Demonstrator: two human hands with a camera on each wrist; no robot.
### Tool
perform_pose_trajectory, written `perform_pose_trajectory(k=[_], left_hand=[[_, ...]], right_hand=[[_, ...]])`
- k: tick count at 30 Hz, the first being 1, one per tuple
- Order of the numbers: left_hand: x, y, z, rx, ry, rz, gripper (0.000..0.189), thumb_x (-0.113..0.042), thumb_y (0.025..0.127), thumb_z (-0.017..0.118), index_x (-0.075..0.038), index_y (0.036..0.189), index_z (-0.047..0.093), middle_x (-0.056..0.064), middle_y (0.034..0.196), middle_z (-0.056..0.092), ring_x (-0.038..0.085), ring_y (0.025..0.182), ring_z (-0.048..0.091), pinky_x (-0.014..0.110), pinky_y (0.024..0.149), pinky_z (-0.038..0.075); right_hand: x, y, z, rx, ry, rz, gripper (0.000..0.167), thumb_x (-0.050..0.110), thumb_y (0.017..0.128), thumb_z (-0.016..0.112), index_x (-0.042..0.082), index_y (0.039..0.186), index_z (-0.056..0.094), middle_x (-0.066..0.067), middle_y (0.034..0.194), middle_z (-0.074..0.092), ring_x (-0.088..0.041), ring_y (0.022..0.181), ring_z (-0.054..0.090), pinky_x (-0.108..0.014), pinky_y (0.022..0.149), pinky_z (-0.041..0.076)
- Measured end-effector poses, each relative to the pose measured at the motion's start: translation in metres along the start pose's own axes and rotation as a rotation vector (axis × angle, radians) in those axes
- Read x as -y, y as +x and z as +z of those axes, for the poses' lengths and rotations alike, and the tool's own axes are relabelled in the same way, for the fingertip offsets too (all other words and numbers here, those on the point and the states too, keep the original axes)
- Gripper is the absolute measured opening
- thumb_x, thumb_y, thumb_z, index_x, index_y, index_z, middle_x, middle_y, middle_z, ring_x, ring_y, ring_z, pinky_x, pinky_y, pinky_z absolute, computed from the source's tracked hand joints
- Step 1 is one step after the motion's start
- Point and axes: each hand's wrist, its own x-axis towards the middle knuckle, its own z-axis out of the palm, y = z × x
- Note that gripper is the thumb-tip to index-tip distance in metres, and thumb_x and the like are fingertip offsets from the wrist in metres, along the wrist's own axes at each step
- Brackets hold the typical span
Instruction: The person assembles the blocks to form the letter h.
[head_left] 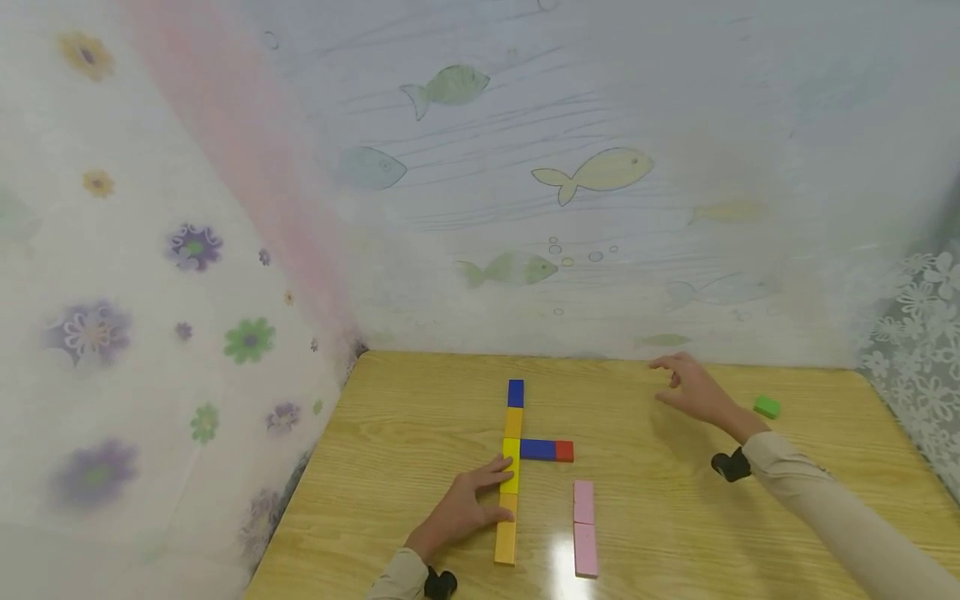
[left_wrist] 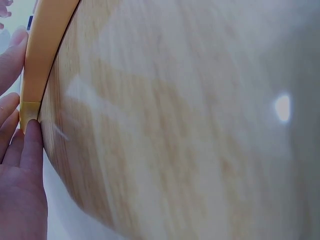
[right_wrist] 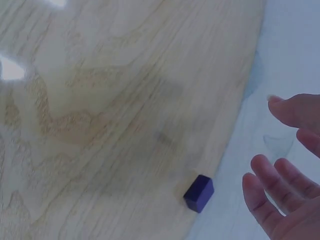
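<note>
A straight row of blocks runs away from me: an orange block point(head_left: 506, 546) nearest, then a yellow block point(head_left: 510, 479), a shorter orange block point(head_left: 513, 422) and a blue block point(head_left: 516, 393) at the far end. From the yellow block a longer blue block point(head_left: 537, 450) branches right, with a red block point(head_left: 564, 451) at its tip. My left hand point(head_left: 459, 510) rests against the row, fingertips on the yellow block and thumb on the near orange one. Above the table's back right, my right hand point(head_left: 696, 390) hovers with fingers loosely bent, holding nothing.
Two pink blocks point(head_left: 586, 550) lie end to end right of the row. A green block point(head_left: 767, 407) sits beyond my right wrist. Fish-patterned white cloth point(head_left: 600, 308) hangs behind the wooden table point(head_left: 645, 517), flowered cloth point(head_left: 150, 375) at the left.
</note>
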Motion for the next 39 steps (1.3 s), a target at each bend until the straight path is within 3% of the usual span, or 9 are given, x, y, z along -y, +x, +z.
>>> perform_pose_trajectory(k=[9,17,25,32,39], left_hand=[[-0.001,0.000,0.001,-0.001,0.015,0.001,0.063,-0.036,0.078,0.076,-0.010,0.132,0.056,-0.004,0.147,0.038,0.018,0.138,0.028,0.045,0.111,0.025],[0.005,-0.002,0.002,0.002,0.023,-0.007,0.062,-0.040,0.079,0.075,-0.013,0.132,0.056,-0.007,0.147,0.038,0.018,0.139,0.028,0.045,0.111,0.025],[0.004,0.000,0.000,-0.009,0.023,0.030,0.063,-0.037,0.079,0.076,-0.011,0.133,0.056,-0.006,0.147,0.039,0.018,0.139,0.028,0.043,0.111,0.026],[0.000,0.001,-0.001,-0.011,0.018,0.038,0.063,-0.034,0.078,0.077,-0.009,0.132,0.056,-0.004,0.146,0.039,0.018,0.138,0.028,0.042,0.112,0.026],[0.000,-0.001,-0.002,-0.007,0.014,0.027,0.062,-0.033,0.078,0.077,-0.010,0.132,0.056,-0.004,0.147,0.039,0.017,0.139,0.027,0.042,0.112,0.025]], right_hand=[[-0.018,0.000,-0.002,-0.014,-0.015,0.027,0.044,0.002,0.082,0.068,-0.010,0.122,0.053,-0.029,0.106,0.048,-0.027,0.078,0.052,-0.040,0.064,0.047],[-0.040,0.006,0.004,-0.048,-0.041,0.080,0.043,0.004,0.083,0.069,-0.014,0.119,0.052,-0.037,0.111,0.046,-0.049,0.096,0.051,-0.061,0.077,0.046],[-0.061,0.011,0.005,-0.083,-0.046,0.198,0.046,0.006,0.085,0.068,-0.017,0.120,0.049,-0.040,0.113,0.045,-0.053,0.100,0.048,-0.059,0.078,0.047],[-0.065,0.008,0.007,-0.051,-0.023,0.225,0.049,0.006,0.084,0.066,-0.018,0.122,0.047,-0.042,0.114,0.049,-0.054,0.099,0.050,-0.059,0.078,0.047],[-0.068,0.009,0.022,-0.173,-0.002,0.240,0.037,-0.001,0.080,0.064,-0.018,0.111,0.055,-0.040,0.106,0.054,-0.052,0.093,0.053,-0.058,0.077,0.048]])
